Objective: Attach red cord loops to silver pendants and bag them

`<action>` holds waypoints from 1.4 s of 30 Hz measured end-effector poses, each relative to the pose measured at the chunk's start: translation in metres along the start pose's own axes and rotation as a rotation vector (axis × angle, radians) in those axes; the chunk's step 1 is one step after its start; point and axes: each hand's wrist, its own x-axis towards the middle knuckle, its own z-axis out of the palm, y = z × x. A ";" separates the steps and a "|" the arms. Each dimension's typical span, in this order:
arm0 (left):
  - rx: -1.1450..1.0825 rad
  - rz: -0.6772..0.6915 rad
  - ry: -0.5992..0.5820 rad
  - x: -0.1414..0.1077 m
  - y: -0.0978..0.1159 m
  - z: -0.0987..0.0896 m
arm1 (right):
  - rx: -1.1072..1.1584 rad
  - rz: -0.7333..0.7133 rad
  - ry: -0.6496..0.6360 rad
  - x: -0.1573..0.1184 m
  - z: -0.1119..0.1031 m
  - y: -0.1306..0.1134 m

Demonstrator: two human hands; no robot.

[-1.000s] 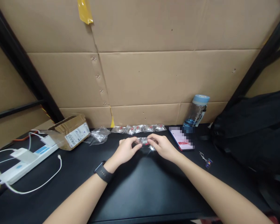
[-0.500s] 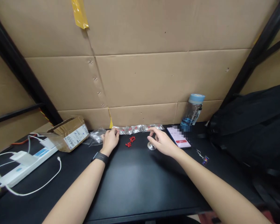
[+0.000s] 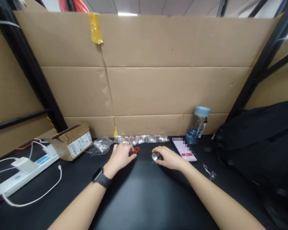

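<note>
My left hand (image 3: 121, 156), a dark watch (image 3: 102, 178) on its wrist, is low over the table beside a small bunch of red cord (image 3: 136, 149). Its thumb and fingers are curved but apart, and the cord is partly hidden behind them. My right hand (image 3: 166, 156) has its thumb and fingers around a shiny round silver object (image 3: 155, 156), which rests on the black table (image 3: 139, 198). Behind both hands runs a row of small clear packets (image 3: 142, 139) with red bits inside.
At left stand an open cardboard box (image 3: 79, 145), a crumpled clear bag (image 3: 102, 145) and a white power strip (image 3: 21, 175) with cables. To the right are a phone (image 3: 182, 150), a blue-lidded bottle (image 3: 198, 123), a keychain (image 3: 212, 175) and a black backpack (image 3: 259, 140). Cardboard walls the back.
My left hand has moved from the packets, right and nearer, to the red cord. My right hand has lowered and closed around the silver object. The view has tilted up.
</note>
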 end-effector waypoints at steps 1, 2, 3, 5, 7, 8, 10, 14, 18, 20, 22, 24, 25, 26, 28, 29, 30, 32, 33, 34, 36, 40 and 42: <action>0.005 0.015 -0.015 -0.002 0.003 0.000 | 0.008 0.002 0.001 0.000 0.000 -0.001; 0.010 0.022 -0.034 -0.004 0.005 0.000 | 0.013 0.002 -0.001 -0.001 0.000 -0.002; 0.014 0.026 -0.045 -0.006 0.007 0.000 | 0.019 0.006 0.002 -0.001 -0.001 -0.003; 0.017 0.036 -0.055 -0.007 0.008 0.002 | 0.038 0.026 0.008 -0.002 -0.001 -0.003; 0.020 0.029 -0.042 -0.007 0.007 0.004 | 0.049 0.041 0.029 -0.003 -0.001 -0.002; 0.017 0.031 -0.045 -0.006 0.007 0.006 | 0.055 0.045 0.032 -0.003 0.000 -0.002; 0.011 0.039 -0.056 -0.006 0.007 0.007 | 0.069 0.055 0.042 -0.004 -0.001 0.000; 0.008 0.045 -0.061 -0.006 0.009 0.006 | 0.099 0.059 0.062 -0.004 -0.003 0.005; 0.007 0.033 -0.056 -0.006 0.010 0.008 | 0.093 0.070 0.072 -0.003 -0.005 0.007; 0.021 0.028 -0.070 -0.006 0.009 0.011 | 0.084 0.088 0.088 -0.003 -0.007 0.006; 0.043 0.043 -0.073 -0.006 0.008 0.015 | 0.073 0.096 0.112 -0.002 -0.008 0.004; 0.060 0.082 -0.037 -0.006 0.008 0.018 | 0.069 0.091 0.133 -0.001 -0.010 0.000; 0.063 0.100 0.006 -0.006 0.008 0.019 | 0.073 0.085 0.147 0.000 -0.011 -0.002; 0.060 0.113 0.055 -0.006 0.009 0.018 | 0.081 0.075 0.163 0.001 -0.011 -0.004; 0.026 0.126 0.143 -0.006 0.011 0.016 | 0.098 0.052 0.193 0.001 -0.012 -0.007; -0.004 0.127 0.171 -0.005 0.012 0.015 | 0.105 0.041 0.204 0.001 -0.012 -0.009; -0.038 0.127 0.188 -0.005 0.013 0.014 | 0.109 0.032 0.211 0.001 -0.012 -0.011; -0.106 0.127 0.203 -0.004 0.014 0.012 | 0.111 0.019 0.215 0.001 -0.012 -0.013; -0.133 0.124 0.212 -0.003 0.015 0.011 | 0.111 0.013 0.217 0.001 -0.012 -0.013; -0.156 0.119 0.223 -0.003 0.015 0.011 | 0.112 0.006 0.221 0.001 -0.012 -0.014; -0.188 0.113 0.246 -0.002 0.016 0.009 | 0.115 -0.009 0.229 0.001 -0.012 -0.014; -0.232 0.118 0.275 -0.002 0.017 0.006 | 0.131 -0.036 0.258 0.003 -0.010 -0.014; -0.260 0.125 0.282 -0.002 0.018 0.004 | 0.152 -0.040 0.281 0.004 -0.010 -0.014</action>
